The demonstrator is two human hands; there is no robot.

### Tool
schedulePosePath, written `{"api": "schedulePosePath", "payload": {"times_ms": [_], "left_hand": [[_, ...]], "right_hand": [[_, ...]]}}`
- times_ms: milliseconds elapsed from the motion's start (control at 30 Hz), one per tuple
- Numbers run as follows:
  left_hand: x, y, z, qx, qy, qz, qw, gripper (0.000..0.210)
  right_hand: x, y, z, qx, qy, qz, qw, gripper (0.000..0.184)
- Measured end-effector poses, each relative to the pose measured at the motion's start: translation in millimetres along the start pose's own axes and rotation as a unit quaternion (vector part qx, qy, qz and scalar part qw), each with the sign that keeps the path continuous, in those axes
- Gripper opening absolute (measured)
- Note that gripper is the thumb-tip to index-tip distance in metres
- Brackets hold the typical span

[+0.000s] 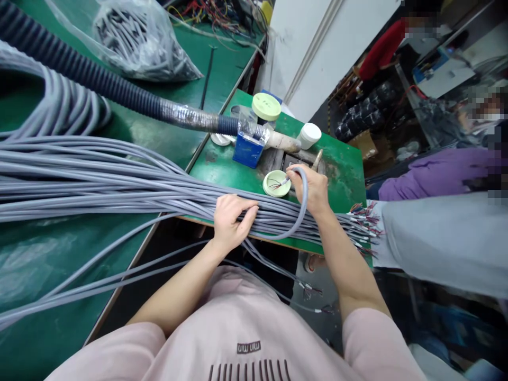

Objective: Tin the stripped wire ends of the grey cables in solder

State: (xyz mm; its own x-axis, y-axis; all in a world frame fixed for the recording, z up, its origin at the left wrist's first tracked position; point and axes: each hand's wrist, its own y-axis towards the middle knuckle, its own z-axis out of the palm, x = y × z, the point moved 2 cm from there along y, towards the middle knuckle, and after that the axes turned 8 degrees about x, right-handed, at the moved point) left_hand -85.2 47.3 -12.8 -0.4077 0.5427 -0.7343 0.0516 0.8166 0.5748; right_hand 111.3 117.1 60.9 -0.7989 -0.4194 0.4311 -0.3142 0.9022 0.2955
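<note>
- Nearest, before the small dish (278, 192), the left hand (234, 222) lies on the cable bundle (186, 193), thumb apart from the fingers; whether it grips, I cannot tell.
- Just right of the dish, the right hand (313, 189) pinches a looped cable (305, 203) near its end, the thin wires (274, 186) inside the dish's rim.
- Behind the dish stand a blue box (248, 150) and a white tub (309, 135).
- Farther behind it, left, lies a plastic bag (174, 59).
</note>
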Motion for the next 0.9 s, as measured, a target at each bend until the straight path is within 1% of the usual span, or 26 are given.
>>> {"api": "schedulePosePath", "payload": {"times_ms": [267,467,567,633,733,800,900], "left_hand": [[-0.2,0.0,-0.1,-0.005,-0.01,0.023,1.0,0.009],[-1.4,0.8,-1.0,-0.004,0.002,0.029,1.0,0.009],[-0.6,0.5,-0.7,-0.001,0.006,0.018,1.0,0.008],[0.4,0.1,-0.3,0.002,0.009,0.008,1.0,0.009],[1.3,-0.4,-0.3,-0.006,0.0,0.012,1.0,0.009],[1.6,-0.6,-0.5,-0.012,-0.001,0.016,1.0,0.009],[2.0,-0.4,-0.5,-0.013,0.011,0.012,1.0,0.01]], "right_hand": [[0.2,3.8,6.8,0.018,-0.041,-0.007,0.999,0.023],[-0.8,4.7,8.2,0.014,-0.055,-0.017,0.998,0.025],[-0.9,4.2,-2.8,-0.014,-0.042,-0.019,0.999,0.027],[-3.4,4.3,-15.4,-0.049,-0.044,-0.012,0.998,0.027],[-14.1,6.0,-33.8,-0.09,-0.065,0.001,0.994,0.028],[-25.7,8.3,-41.3,-0.097,-0.08,0.006,0.992,0.03],[-46.1,12.8,-44.3,-0.098,-0.099,0.015,0.99,0.031]]}}
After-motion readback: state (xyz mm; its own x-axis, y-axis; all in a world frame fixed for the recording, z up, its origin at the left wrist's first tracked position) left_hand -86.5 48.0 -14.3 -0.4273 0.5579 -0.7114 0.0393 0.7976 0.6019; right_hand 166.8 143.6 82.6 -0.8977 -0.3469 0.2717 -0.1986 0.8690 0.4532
